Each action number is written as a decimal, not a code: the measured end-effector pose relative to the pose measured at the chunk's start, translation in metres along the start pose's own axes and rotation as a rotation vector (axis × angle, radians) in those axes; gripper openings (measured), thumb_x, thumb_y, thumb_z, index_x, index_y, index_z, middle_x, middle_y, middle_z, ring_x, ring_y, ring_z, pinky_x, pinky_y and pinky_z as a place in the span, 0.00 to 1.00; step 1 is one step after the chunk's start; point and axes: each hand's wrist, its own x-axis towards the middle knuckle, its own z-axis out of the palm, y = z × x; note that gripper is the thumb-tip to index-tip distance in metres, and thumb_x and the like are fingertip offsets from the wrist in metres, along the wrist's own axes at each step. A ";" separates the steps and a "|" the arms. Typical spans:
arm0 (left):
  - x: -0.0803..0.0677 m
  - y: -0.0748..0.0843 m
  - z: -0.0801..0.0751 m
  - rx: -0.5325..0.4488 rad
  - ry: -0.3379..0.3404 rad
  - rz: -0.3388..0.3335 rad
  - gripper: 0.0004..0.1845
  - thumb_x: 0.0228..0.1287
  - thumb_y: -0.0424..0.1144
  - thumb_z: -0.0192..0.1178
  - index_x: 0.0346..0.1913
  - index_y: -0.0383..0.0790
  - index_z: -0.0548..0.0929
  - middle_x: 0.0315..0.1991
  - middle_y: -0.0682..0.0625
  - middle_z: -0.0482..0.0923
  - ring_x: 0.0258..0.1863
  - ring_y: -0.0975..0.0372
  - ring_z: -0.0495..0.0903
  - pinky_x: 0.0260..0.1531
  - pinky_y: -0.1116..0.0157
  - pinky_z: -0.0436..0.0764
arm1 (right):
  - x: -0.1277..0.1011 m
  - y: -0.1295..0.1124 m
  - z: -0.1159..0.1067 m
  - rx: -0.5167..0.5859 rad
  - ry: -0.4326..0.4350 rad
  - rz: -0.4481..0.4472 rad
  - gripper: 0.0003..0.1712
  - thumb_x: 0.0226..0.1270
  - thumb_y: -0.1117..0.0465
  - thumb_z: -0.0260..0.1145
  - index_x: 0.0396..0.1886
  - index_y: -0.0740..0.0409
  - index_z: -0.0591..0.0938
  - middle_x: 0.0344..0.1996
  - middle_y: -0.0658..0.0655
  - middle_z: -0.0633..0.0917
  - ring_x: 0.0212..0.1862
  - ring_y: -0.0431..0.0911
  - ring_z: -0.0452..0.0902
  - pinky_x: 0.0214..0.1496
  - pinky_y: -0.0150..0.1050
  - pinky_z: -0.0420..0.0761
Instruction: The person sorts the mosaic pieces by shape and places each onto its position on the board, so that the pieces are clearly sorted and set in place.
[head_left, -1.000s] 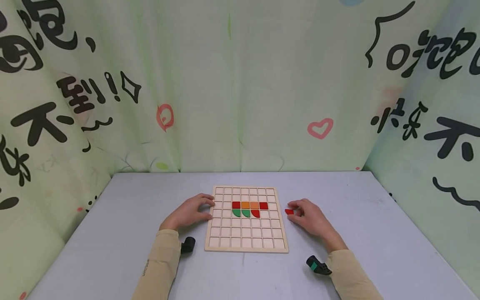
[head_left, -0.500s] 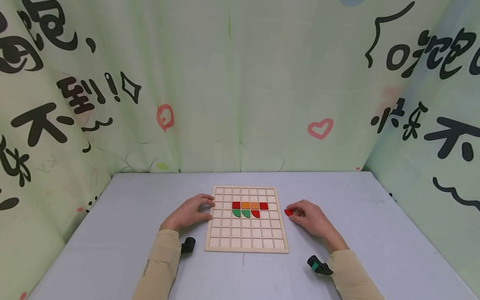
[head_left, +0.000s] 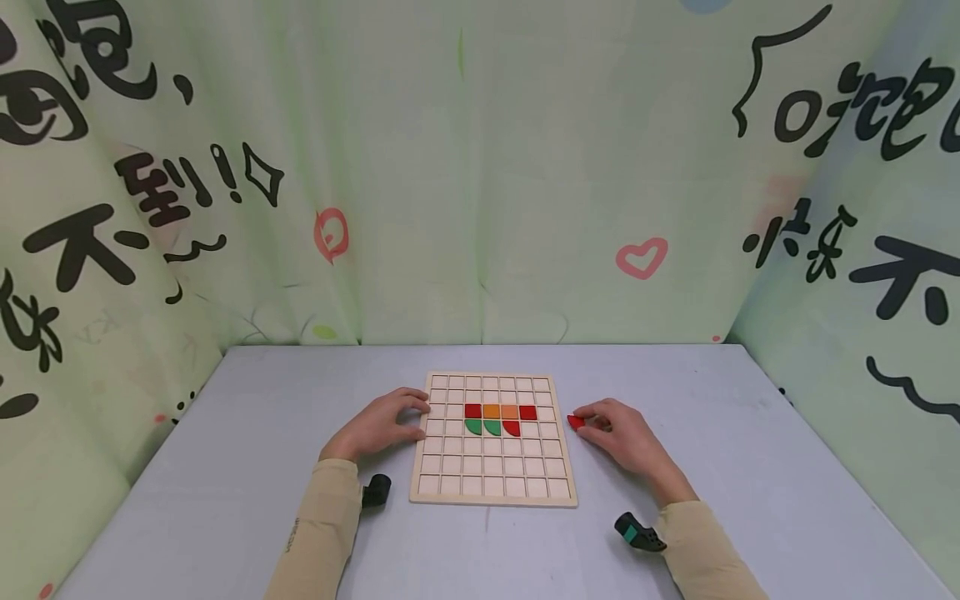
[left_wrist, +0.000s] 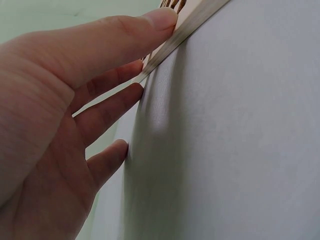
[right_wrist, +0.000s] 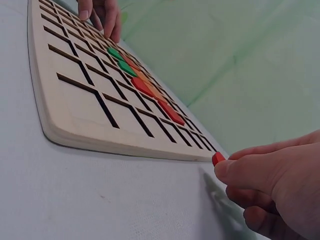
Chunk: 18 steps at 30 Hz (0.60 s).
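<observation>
A wooden grid board (head_left: 492, 490) lies on the table. In its cells sit a row of red and orange squares (head_left: 499, 412), with two green quarter-circle pieces (head_left: 482, 427) and a red quarter-circle piece (head_left: 512, 427) in the row below. My left hand (head_left: 381, 425) rests at the board's left edge, thumb and fingers spread and touching the rim; in the left wrist view the thumb (left_wrist: 145, 25) lies on that rim. Just off the board's right side, my right hand (head_left: 618, 433) pinches a small red piece (right_wrist: 217, 158) between thumb and fingers. Most of that piece's outline is covered by the fingertips.
The white table (head_left: 247, 433) extends around the board. Printed curtains (head_left: 555, 208) stand behind it and on both sides. Dark wrist-worn devices (head_left: 639, 532) sit near both sleeves.
The red piece in my right hand has turned slightly and shifted a little left toward the board. My left hand and the pieces on the board stay where they were.
</observation>
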 end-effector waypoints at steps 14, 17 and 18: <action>-0.001 0.002 0.000 -0.004 0.004 0.000 0.18 0.52 0.40 0.67 0.48 0.43 0.81 0.60 0.54 0.70 0.63 0.57 0.65 0.63 0.58 0.67 | 0.002 -0.017 0.002 0.086 0.010 -0.028 0.15 0.58 0.58 0.67 0.47 0.50 0.82 0.45 0.53 0.81 0.42 0.45 0.78 0.45 0.41 0.81; -0.001 0.002 0.000 -0.004 0.004 -0.003 0.18 0.52 0.40 0.67 0.48 0.43 0.81 0.60 0.54 0.70 0.64 0.57 0.65 0.63 0.58 0.67 | 0.002 -0.020 0.005 0.096 0.008 -0.025 0.15 0.58 0.58 0.67 0.47 0.50 0.82 0.45 0.53 0.80 0.42 0.45 0.78 0.46 0.41 0.81; -0.001 0.002 0.000 0.000 0.002 -0.006 0.18 0.53 0.40 0.67 0.49 0.43 0.81 0.60 0.54 0.69 0.64 0.58 0.65 0.64 0.58 0.66 | 0.002 -0.020 0.005 0.097 0.008 -0.026 0.15 0.58 0.58 0.67 0.47 0.50 0.82 0.45 0.53 0.80 0.42 0.45 0.78 0.46 0.41 0.81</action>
